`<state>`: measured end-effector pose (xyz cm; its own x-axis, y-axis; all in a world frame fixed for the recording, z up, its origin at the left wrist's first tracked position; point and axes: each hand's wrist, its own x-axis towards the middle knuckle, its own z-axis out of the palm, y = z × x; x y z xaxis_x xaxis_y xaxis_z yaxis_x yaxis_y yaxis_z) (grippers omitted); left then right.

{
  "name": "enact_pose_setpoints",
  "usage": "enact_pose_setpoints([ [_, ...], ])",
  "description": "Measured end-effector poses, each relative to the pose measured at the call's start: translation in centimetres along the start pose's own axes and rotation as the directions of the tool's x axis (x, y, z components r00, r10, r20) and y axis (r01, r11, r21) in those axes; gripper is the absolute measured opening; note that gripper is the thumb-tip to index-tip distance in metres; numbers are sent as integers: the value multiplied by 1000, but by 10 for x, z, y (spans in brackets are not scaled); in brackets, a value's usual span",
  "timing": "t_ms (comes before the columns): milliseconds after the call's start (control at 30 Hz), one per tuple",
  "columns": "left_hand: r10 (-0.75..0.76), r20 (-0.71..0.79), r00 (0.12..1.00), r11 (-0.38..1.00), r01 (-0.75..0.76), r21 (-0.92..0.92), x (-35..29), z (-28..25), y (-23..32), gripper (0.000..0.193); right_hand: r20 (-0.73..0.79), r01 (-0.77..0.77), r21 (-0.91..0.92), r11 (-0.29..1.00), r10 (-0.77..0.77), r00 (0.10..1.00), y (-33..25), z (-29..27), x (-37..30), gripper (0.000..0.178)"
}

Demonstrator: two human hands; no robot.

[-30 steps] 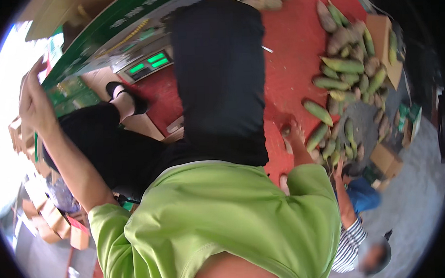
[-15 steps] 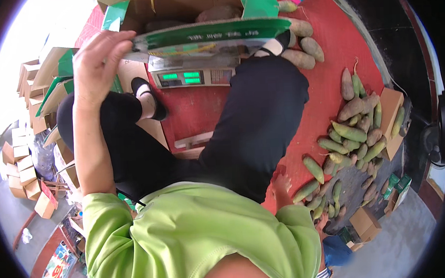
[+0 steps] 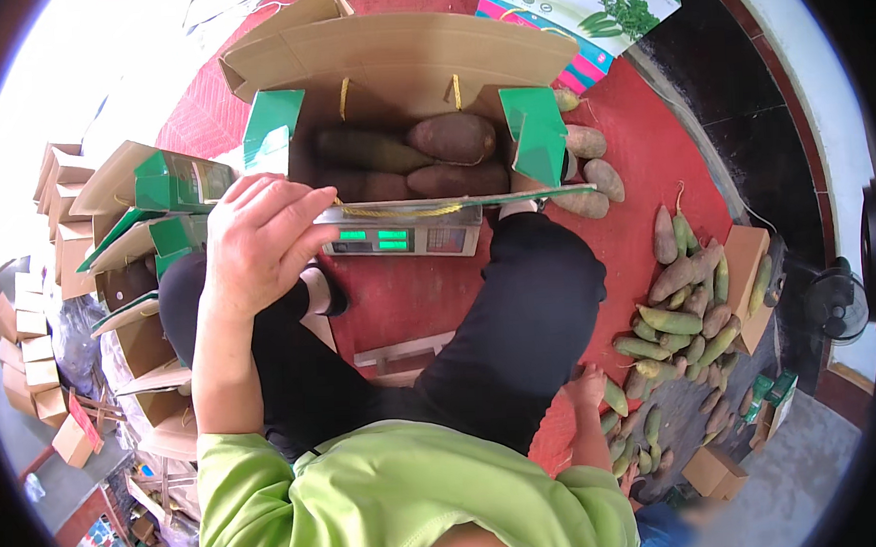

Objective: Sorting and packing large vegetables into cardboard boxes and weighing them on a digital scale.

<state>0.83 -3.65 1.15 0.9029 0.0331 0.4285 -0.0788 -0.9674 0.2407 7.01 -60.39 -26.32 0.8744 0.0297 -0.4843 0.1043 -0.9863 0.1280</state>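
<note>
Loaded carton gripped at the left end of its front flap

At the left, the left hand (image 3: 256, 237) grasps the front flap (image 3: 513, 198) of the open carton (image 3: 399, 55), fingers over the flap's edge, thumb below. The carton stands on a digital scale (image 3: 446, 242) on the red mat (image 3: 638, 147). Thick purplish-brown roots (image 3: 452, 139) lie inside, with a greener one toward the carton's back left corner; so loaded, it is probably heavy, the roots firm yet liable to bruise. The walls look stiff, but the flaps would likely bend, so the bottom edges seem the sounder hold. A yellow rope handle (image 3: 401, 213) along the front edge should slip less than the glossy green side flap (image 3: 539, 132) at the carton's right edge. Further right, the right hand (image 3: 587, 388) is low by the mat, near green radishes (image 3: 670, 320); whether it is clenched or loose, I cannot tell
</note>
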Motion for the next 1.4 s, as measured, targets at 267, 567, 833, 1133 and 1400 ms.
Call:
enact_pose_setpoints([
  [267,-24,-9,1000,991,23,-134,-5,-1,-15,36,-424,202,548,812,62,904,-46,-131,54,61],
  [567,-69,-75,995,989,58,-138,-11,-11,-26,37,-742,726,624,289,-72,667,-135,-350,19,59],
  [833,-107,-116,987,979,84,-184,-14,-10,-30,26,-673,789,604,112,-459,580,-266,-405,-4,57],
  [1133,-217,-220,951,967,179,-182,-17,-9,-38,17,-682,809,540,233,-442,583,-299,-377,22,26],
  [1400,-256,-169,952,955,221,-197,-16,-8,-35,18,-566,604,700,382,-220,795,-184,-251,94,21],
])
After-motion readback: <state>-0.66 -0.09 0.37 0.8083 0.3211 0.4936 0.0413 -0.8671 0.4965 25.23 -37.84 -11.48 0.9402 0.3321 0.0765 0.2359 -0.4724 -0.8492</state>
